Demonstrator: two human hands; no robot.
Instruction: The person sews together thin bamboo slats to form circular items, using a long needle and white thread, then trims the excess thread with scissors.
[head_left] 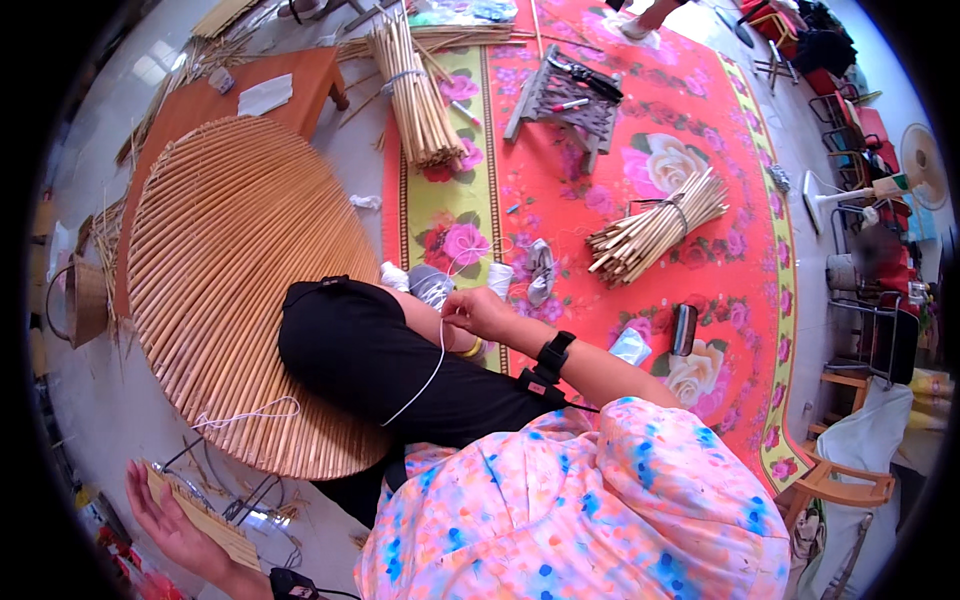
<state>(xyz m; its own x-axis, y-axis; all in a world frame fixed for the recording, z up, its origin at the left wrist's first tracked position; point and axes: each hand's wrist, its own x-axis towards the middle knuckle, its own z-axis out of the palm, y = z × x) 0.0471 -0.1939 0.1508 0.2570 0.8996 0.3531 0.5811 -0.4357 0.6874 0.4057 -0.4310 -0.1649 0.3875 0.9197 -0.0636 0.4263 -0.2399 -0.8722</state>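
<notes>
A large round mat of thin tan sticks (215, 270) leans beside my left thigh, over the edge of a brown table. Above my knee, my right hand (482, 312) is closed in a pinch on a white cord (437, 368). The cord runs down over my black trouser leg toward the mat. A loop of white cord (255, 412) lies on the mat's lower part. My left hand (172, 525) is off the mat's lower left edge, fingers stretched out, with nothing in it. White spools of thread (499, 279) stand by my shoe.
On the red flowered floor covering (600, 345) lie a tied bundle of sticks (660, 225), a dark phone-like case (684, 330) and a low stool (570, 105) with tools on it. A taller bundle of sticks (415, 100) is near the brown table (190, 105). A white fan (880, 185) stands right.
</notes>
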